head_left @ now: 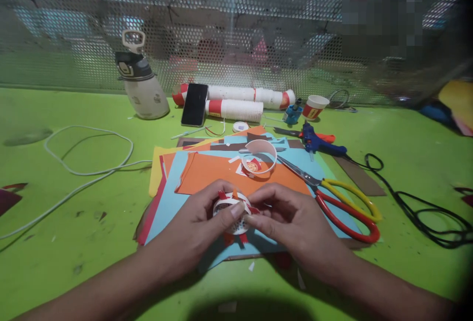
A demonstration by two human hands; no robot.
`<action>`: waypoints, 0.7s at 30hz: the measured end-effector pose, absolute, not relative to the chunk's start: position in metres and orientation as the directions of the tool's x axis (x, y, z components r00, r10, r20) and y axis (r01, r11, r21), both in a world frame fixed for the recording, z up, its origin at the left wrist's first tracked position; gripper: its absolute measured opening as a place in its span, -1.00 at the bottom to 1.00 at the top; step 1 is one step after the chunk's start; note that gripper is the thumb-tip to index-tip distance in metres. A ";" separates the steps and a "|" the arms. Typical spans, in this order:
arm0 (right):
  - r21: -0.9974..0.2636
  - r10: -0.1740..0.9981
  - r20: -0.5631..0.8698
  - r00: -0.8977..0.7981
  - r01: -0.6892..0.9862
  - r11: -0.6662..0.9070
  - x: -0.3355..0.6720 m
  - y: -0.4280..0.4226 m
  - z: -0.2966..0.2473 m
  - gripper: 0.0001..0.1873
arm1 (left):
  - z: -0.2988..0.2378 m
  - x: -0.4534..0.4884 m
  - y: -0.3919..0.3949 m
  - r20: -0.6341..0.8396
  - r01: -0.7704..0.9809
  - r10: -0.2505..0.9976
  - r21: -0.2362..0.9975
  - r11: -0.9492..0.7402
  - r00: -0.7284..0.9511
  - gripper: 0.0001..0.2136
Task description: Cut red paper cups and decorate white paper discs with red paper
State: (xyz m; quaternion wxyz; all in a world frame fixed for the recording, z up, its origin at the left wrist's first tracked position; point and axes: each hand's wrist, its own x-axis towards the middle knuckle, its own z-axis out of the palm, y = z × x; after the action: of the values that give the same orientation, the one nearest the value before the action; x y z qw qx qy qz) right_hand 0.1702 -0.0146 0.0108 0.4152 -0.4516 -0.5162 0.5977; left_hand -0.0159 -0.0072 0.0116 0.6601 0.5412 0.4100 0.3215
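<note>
Between my hands is a small round white paper craft (240,226) with red and orange paper tabs sticking out around its edge. My left hand (210,215) is closed on its left side, the thumb lying across the front. On the right side, my right hand (284,212) pinches the rim near a red tab with thumb and fingertips. Both hands are above a stack of coloured paper, with a light blue sheet (170,212) and an orange sheet (214,168) on top. Just beyond them stands a curled white paper ring (271,149).
Scissors (347,207) with red and yellow handles lie right of my hands. Behind them is a blue glue gun (321,141) with a black cord. A phone (194,105), stacked paper cups (236,110), a single cup (315,107) and a bottle (144,89) stand along the mesh wall.
</note>
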 end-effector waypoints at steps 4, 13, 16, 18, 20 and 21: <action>-0.988 0.965 -0.124 -0.231 -0.056 -0.141 0.169 -0.016 0.010 -0.77 | 0.010 -0.014 -0.006 -0.204 -0.014 0.853 0.971 0.240 0.480 -0.80; -0.977 0.932 -0.173 -0.319 -0.061 -0.202 0.171 -0.009 0.014 -0.67 | 0.010 -0.013 -0.003 -0.251 -0.015 0.878 0.959 0.282 0.408 -0.76; -0.977 0.933 -0.176 -0.314 -0.060 -0.205 0.172 -0.009 0.017 -0.65 | 0.011 -0.012 -0.001 -0.235 -0.022 0.877 0.963 0.269 0.420 -0.76; -0.980 0.943 -0.177 -0.283 -0.040 -0.196 0.171 -0.010 0.018 -0.66 | 0.011 -0.011 0.000 -0.236 -0.023 0.875 0.962 0.271 0.422 -0.76; -0.982 0.947 -0.174 -0.271 -0.029 -0.189 0.171 -0.010 0.018 -0.69 | 0.011 -0.010 0.000 -0.250 -0.055 0.871 0.952 0.300 0.423 -0.77; -0.981 0.946 -0.173 -0.273 -0.035 -0.190 0.171 -0.011 0.017 -0.71 | 0.010 -0.009 -0.001 -0.263 -0.076 0.865 0.943 0.324 0.426 -0.78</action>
State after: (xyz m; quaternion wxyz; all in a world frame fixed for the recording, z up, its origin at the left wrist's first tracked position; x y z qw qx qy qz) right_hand 0.1709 -0.0106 0.0168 0.3945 -0.4562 -0.4996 0.6219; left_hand -0.0091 -0.0008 0.0102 0.6991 0.4738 0.4165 0.3367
